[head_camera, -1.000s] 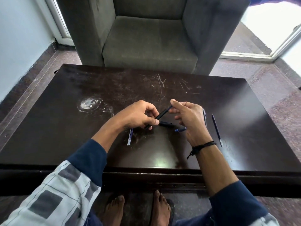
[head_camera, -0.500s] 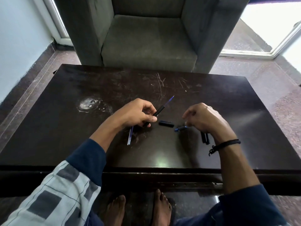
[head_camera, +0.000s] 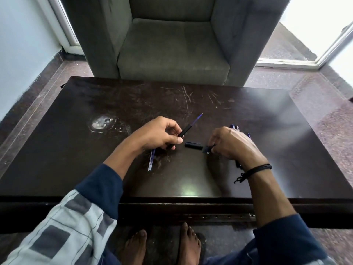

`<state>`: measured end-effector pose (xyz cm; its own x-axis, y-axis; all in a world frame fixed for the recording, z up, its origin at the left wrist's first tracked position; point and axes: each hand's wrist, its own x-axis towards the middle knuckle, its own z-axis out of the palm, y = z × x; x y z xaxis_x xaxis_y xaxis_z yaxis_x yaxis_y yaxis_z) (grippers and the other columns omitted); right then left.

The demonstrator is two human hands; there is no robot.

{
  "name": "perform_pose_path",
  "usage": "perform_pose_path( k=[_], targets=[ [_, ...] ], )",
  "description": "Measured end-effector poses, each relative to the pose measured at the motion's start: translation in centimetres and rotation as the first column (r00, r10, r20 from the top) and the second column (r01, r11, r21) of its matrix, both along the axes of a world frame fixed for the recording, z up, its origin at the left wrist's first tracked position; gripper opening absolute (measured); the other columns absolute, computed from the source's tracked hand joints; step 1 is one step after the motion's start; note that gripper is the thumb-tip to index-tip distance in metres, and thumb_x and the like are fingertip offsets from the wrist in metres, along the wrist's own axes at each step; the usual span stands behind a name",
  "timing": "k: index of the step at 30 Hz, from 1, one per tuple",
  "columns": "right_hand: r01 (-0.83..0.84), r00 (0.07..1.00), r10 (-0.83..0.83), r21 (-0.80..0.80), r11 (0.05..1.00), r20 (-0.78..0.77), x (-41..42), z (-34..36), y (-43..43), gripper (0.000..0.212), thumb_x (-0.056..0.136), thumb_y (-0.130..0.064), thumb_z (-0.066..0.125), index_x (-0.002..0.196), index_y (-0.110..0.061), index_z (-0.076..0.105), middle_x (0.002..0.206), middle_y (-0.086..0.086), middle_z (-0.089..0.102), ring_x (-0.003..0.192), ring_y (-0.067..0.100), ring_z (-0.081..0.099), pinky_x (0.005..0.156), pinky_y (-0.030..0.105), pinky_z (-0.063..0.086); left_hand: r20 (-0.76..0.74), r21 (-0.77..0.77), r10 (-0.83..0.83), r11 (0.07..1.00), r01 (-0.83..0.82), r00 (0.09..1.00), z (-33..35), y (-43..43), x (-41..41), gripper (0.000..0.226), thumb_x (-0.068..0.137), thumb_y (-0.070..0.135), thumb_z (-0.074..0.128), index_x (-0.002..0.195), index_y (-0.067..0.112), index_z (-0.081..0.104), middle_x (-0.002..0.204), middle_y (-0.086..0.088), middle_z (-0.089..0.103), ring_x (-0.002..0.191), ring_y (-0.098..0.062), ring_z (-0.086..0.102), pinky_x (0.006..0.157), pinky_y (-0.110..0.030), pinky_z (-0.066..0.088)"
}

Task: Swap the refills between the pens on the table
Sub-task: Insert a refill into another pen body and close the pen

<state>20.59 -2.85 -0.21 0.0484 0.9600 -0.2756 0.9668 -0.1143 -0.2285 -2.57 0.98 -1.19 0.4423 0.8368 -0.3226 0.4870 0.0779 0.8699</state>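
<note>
Right hand (head_camera: 232,146) shifted onto blue piece (head_camera: 207,149), pen (head_camera: 186,131) pointing far-right

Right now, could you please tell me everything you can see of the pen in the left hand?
The pen is a slim black barrel, matte like plastic, with a thin blue refill sticking out of its far end. It slants up and away to the right; the left hand grips its lower part.

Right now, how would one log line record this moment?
left hand: holds black pen barrel, refill poking out | right hand: pinches blue tip piece | black cap: lying between hands
</note>
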Motion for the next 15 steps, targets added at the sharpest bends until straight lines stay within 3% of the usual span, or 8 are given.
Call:
perform_pose_path(
  k=[2,6,12,15],
  targets=[
    [0.095,0.993,-0.085,0.121,0.988,-0.081,0.5,0.2,0.1,0.013,0.082,-0.027,0.071,0.094,-0.031,0.072,0.098,-0.003,0.073,0.101,0.027,0.064,0.085,0.034,0.05,-0.005,0.003,-0.012,1.0,0.012,1.0,0.1,0.0,-0.1,0.012,0.088,0.009,0.077,0.1,0.009,0.073,0.091,-0.008,0.066,0.076,-0.022,0.073,0.066,-0.024,0.057],
    [0.25,0.945,-0.153,0.336,0.908,-0.29,1.6,0.9,0.4,0.018,0.083,-0.018,0.07,0.097,-0.027,0.075,0.1,-0.005,0.074,0.098,0.022,0.065,0.076,0.03,0.043,-0.039,0.008,-0.087,0.996,0.088,0.995,0.4,-0.2,-0.3,0.016,0.086,0.007,0.078,0.101,0.011,0.073,0.087,-0.002,0.063,0.073,-0.014,0.069,0.071,-0.03,0.052],
    [0.189,0.921,-0.035,0.367,0.911,-0.388,2.2,0.7,0.7,0.018,0.085,-0.015,0.07,0.09,-0.032,0.071,0.104,-0.01,0.067,0.09,0.012,0.062,0.082,0.032,0.048,-0.07,0.036,-0.112,0.993,0.115,0.991,0.4,0.0,-0.3,0.015,0.085,0.01,0.08,0.098,0.016,0.074,0.084,0.001,0.066,0.07,-0.011,0.068,0.068,-0.029,0.051],
    [0.177,0.91,0.003,0.396,0.901,-0.414,2.0,0.8,0.7,0.018,0.086,-0.014,0.069,0.089,-0.032,0.07,0.102,-0.013,0.065,0.081,0.0,0.062,0.08,0.031,0.049,-0.069,0.043,-0.106,0.993,0.109,0.992,0.2,0.0,-0.5,0.015,0.084,0.01,0.08,0.097,0.016,0.074,0.081,0.002,0.066,0.07,-0.013,0.068,0.067,-0.03,0.05]
  ],
)
